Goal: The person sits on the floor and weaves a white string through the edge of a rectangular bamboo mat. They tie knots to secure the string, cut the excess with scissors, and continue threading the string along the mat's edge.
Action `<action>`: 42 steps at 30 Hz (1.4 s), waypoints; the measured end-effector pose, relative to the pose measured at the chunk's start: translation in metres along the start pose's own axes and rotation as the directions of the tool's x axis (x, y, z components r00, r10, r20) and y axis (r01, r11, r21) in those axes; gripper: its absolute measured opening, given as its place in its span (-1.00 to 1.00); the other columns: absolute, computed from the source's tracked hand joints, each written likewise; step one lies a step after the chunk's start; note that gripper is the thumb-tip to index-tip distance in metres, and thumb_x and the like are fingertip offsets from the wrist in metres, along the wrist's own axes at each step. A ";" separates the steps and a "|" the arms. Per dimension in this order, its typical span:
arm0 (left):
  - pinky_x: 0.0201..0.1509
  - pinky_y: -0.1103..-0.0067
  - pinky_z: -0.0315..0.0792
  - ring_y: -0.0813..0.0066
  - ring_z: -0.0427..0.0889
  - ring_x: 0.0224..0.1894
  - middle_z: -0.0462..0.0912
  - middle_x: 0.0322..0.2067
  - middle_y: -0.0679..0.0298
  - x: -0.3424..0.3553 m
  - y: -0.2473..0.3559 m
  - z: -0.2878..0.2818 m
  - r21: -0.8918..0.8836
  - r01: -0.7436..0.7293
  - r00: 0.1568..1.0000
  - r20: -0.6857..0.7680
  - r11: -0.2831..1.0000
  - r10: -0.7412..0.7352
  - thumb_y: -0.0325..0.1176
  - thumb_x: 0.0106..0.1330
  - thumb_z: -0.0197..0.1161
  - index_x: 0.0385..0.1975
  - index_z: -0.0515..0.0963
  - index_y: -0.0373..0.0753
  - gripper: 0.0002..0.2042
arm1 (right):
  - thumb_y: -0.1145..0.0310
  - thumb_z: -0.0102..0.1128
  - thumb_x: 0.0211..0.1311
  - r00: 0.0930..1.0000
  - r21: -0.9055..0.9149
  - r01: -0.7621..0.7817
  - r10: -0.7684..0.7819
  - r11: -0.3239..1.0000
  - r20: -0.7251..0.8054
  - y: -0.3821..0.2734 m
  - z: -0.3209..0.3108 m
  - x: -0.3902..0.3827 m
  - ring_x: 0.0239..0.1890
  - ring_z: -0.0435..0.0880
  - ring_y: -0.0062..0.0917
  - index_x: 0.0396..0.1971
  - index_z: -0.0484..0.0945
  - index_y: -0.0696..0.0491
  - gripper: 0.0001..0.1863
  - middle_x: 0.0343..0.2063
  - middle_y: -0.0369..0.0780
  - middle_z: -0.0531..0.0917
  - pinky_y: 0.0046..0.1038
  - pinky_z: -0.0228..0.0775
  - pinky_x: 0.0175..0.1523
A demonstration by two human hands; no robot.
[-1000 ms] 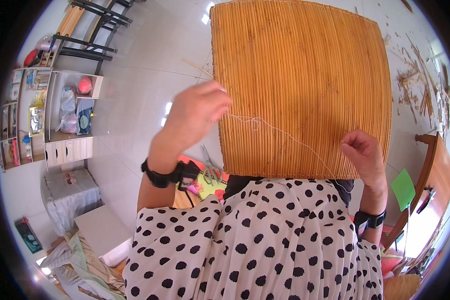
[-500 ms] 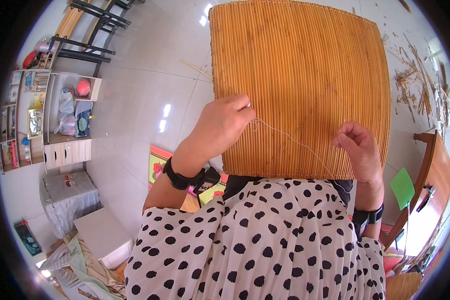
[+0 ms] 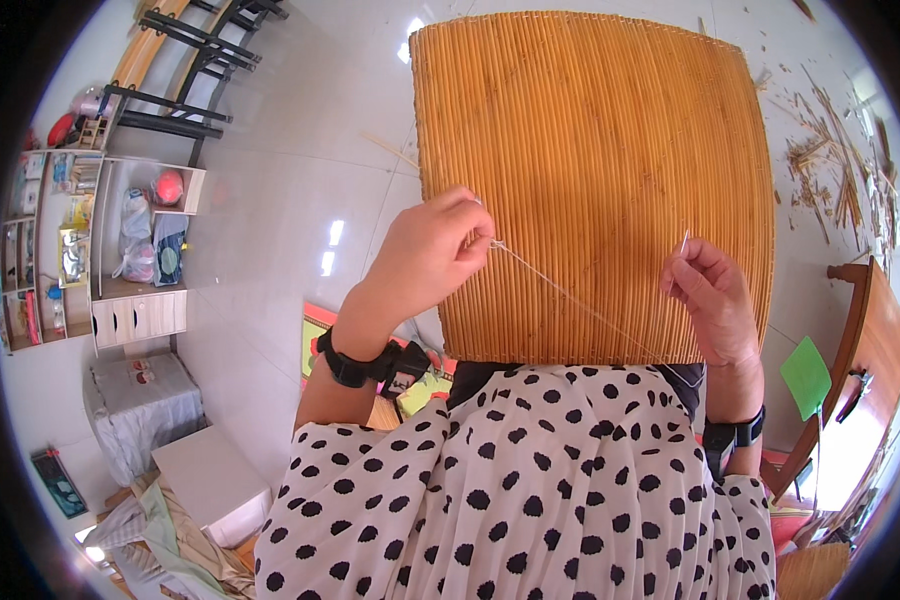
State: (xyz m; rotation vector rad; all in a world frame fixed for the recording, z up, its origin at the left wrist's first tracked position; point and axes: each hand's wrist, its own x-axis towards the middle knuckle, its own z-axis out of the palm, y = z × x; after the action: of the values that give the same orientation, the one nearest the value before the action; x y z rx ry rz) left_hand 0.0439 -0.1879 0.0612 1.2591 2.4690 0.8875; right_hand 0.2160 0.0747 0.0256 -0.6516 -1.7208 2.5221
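Observation:
A mat of stiff golden-brown stalks [image 3: 590,120], laid side by side and stitched along its edges, rests at my lap and reaches away from me. Over its left side my left hand [image 3: 425,250] is closed in a pinch on white thread [image 3: 540,272], with a small tangle of loops just beside the fingertips. From there the thread runs taut across the mat, down to the right toward the near edge. Above the right side of the mat my right hand [image 3: 712,295] pinches a thin, pale needle [image 3: 685,242], its tip pointing up.
Loose broken stalks [image 3: 825,170] lie scattered on the tiled floor at the right. A wooden table [image 3: 855,380] and a green fly swatter [image 3: 805,378] stand near my right arm. Shelves [image 3: 145,290], a covered box [image 3: 145,400] and a white box [image 3: 210,480] line the left.
The slack thread has been drawn straight, its loops shrinking to a small tangle by my left hand, which has shifted slightly left. The needle in my right hand now shows clearly.

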 end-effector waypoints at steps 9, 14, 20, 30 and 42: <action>-0.51 0.79 0.38 0.77 0.42 -0.57 0.51 -0.22 0.19 0.026 0.040 -0.015 -0.651 0.080 0.995 0.012 0.755 -0.095 -0.67 0.22 0.11 -0.44 0.44 -0.38 -0.94 | 0.58 0.17 0.21 0.993 -0.111 0.092 -0.083 0.990 0.086 -0.021 0.025 0.002 -0.36 0.49 -0.76 -0.34 0.50 0.15 -0.94 -0.42 -0.38 0.54 -0.70 0.37 -0.20; -0.56 0.78 0.37 0.74 0.47 -0.58 0.53 -0.41 0.30 0.040 0.051 -0.011 -0.659 0.017 0.999 -0.012 0.752 -0.033 -0.68 0.24 0.10 -0.37 0.45 -0.36 -0.93 | 0.57 0.16 0.24 0.984 -0.084 0.108 -0.095 0.991 0.150 -0.026 0.036 0.009 -0.36 0.48 -0.79 -0.31 0.51 0.16 -0.95 -0.41 -0.40 0.53 -0.73 0.36 -0.22; -0.54 0.76 0.38 0.72 0.47 -0.59 0.56 -0.38 0.23 0.049 0.067 -0.015 -0.747 0.168 0.986 0.137 0.644 -0.098 -0.58 0.28 0.09 -0.36 0.40 -0.32 -0.97 | 0.55 0.16 0.25 0.985 -0.028 0.141 -0.138 0.990 0.101 -0.022 0.052 0.014 -0.36 0.47 -0.83 -0.28 0.52 0.15 -0.93 -0.40 -0.43 0.53 -0.74 0.34 -0.22; -0.53 0.72 0.39 0.69 0.53 -0.56 0.51 -0.52 0.33 0.055 0.073 0.027 -0.693 0.027 0.997 -0.031 0.721 -0.067 -0.58 0.26 0.14 -0.37 0.39 -0.33 -0.93 | 0.56 0.16 0.26 0.942 0.117 0.336 -0.336 0.935 -0.017 -0.021 0.060 0.023 -0.33 0.50 -0.79 -0.22 0.53 0.15 -0.89 -0.40 -0.42 0.55 -0.71 0.37 -0.17; -0.47 0.66 0.47 0.60 0.59 -0.55 0.55 -0.57 0.25 0.059 0.082 0.035 -0.436 -0.124 0.985 -0.159 0.891 0.059 -0.54 0.15 0.29 -0.34 0.46 -0.32 -0.85 | 0.56 0.12 0.28 0.918 0.047 0.396 -0.394 0.917 -0.048 -0.013 0.050 0.025 -0.36 0.49 -0.79 -0.29 0.51 0.16 -0.95 -0.41 -0.40 0.54 -0.72 0.36 -0.23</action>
State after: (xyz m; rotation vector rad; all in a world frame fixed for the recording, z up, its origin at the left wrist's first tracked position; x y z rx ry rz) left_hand 0.0779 -0.0900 0.0872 1.1836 2.1318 1.5116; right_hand 0.1727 0.0413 0.0447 -0.3039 -1.5717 2.2508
